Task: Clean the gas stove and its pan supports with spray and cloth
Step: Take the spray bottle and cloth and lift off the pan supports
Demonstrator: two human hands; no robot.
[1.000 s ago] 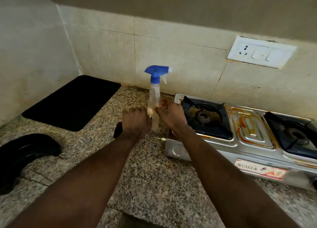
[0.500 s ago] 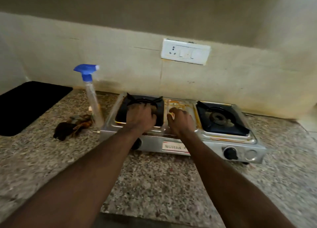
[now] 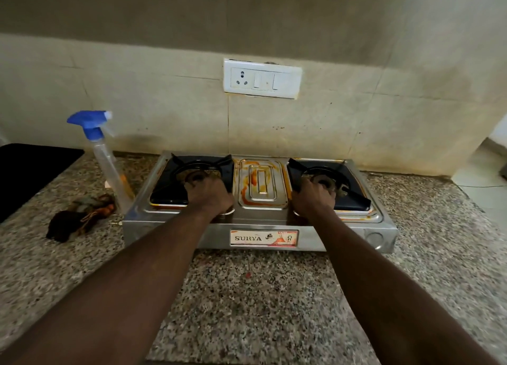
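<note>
The right hand has shifted from the stove middle onto the right pan support, gripping it; the left hand grips the left pan support.

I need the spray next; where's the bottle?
Head view: the spray bottle stands on the counter at the left end of the stove, cloth beside it.

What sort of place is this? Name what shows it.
Most likely a home kitchen: a two-burner gas stove stands on a speckled stone counter against a tiled wall with a switch plate. The left hand grips its left pan support, the right hand the right pan support.
</note>
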